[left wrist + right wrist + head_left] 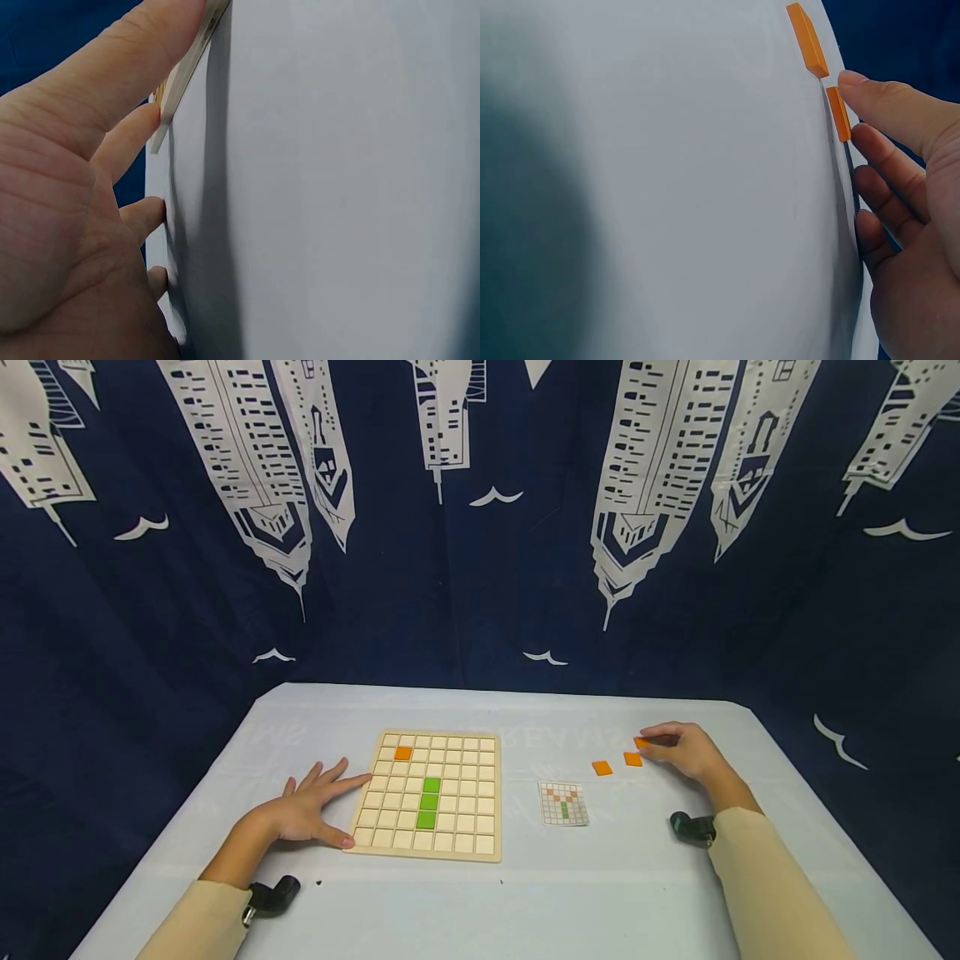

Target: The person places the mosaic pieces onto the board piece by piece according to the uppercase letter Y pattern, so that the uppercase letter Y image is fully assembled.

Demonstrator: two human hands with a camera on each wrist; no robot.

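Observation:
A wooden grid board (459, 857) of cream squares lies left of the middle. It bears one orange tile (403, 753) near its top left and a green strip of tiles (427, 803) lower down. My left hand (300, 810), fingers spread, rests at the board's left side; its thumb touches the lower left corner and its index finger the left edge. At the far right my right hand (686, 752) pinches an orange square tile (839, 114) between thumb and index finger, low at the table. Just left of that hand lies a second orange tile (633, 760).
A further orange tile (602, 768) lies left of that pair. Between board and tiles is a small pattern card (564, 803) printed with orange and green squares on a grid. The white table (585, 893) ends at a dark blue curtain (465, 593).

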